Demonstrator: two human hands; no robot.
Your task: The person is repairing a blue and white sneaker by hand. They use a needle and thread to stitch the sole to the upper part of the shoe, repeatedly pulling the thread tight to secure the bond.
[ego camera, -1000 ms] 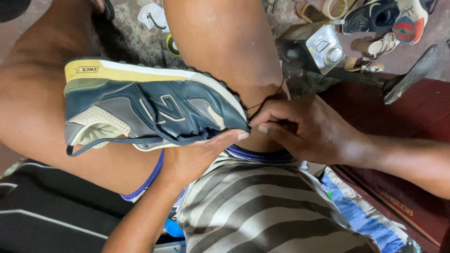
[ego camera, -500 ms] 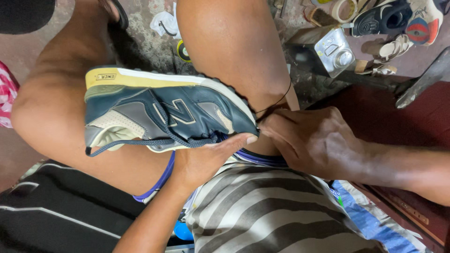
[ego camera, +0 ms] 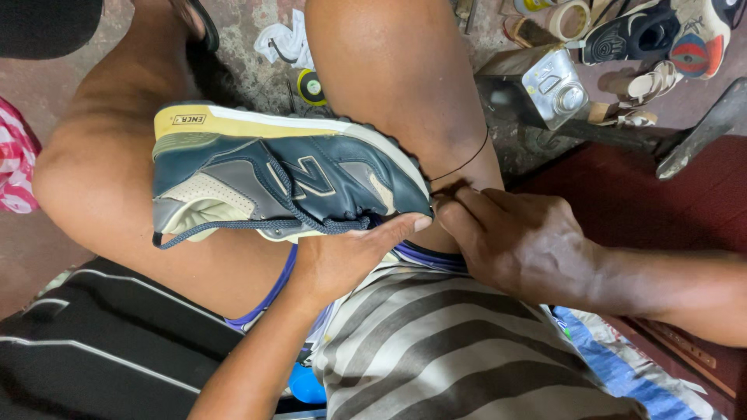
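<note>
My left hand (ego camera: 342, 260) is cupped under the sneaker (ego camera: 288, 183), palm up, thumb pressed along the toe edge at 3 o'clock; grip closed on the upper, w/ the shoe lying on its side across my thighs, sole facing 12. My right hand (ego camera: 517, 245) sits just beside the toe, fingertips pinched together on a thin dark thread (ego camera: 467, 161) that runs taut up over my knee (ego camera: 405, 85) toward 1 o'clock. Can't tell if there's a needle in the pinch, it's hidden.

To do this well, I judge: keep the left hand firm so the shoe doesn't roll, pull the thread in line w/ the seam, steady tension, no jerks, or it may snap or tear the stitch hole. Keep the loose lace (ego camera: 257, 225) clear of the thread.

Count, near to far: 1 sneaker in hand, 1 thread, 1 lace end hanging at 9. On the floor beyond: 1 small round yellow-and-black thing (ego camera: 313, 87), 1 white rag (ego camera: 288, 43), 1 metal box (ego camera: 554, 87), 1 tape roll (ego camera: 566, 17), approx. 3–4 other shoes (ego camera: 638, 35) at 1–2 o'clock.
</note>
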